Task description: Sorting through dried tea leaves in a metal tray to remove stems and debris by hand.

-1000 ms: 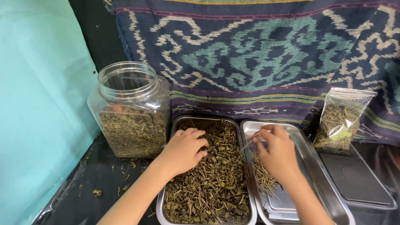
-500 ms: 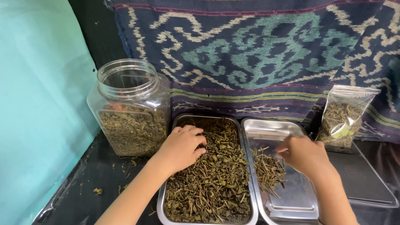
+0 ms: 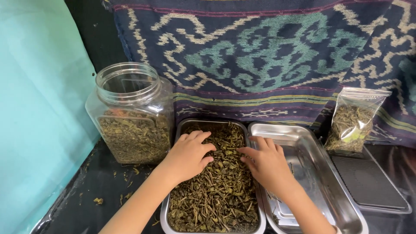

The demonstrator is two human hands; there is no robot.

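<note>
- Left hand (image 3: 187,156) lies flat on the dried leaves (image 3: 212,190), fingers loosely curled, grasping nothing firmly.
- Right hand (image 3: 268,164) reaches over beside it, fingers spread, released.
- Leaves fill the left tray (image 3: 167,212) under both hands; right tray (image 3: 333,190) nearly bare.
- Advice: rake shallowly, pinch small amounts, lift clear of the rim.
- Beyond: jar (image 3: 132,112), bag (image 3: 353,123).

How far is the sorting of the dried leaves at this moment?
Done: little; the right tray looks almost bare. In hand: left hand and right hand rest in the dried leaves of the left tray. Left: that tray remains nearly full.
</note>
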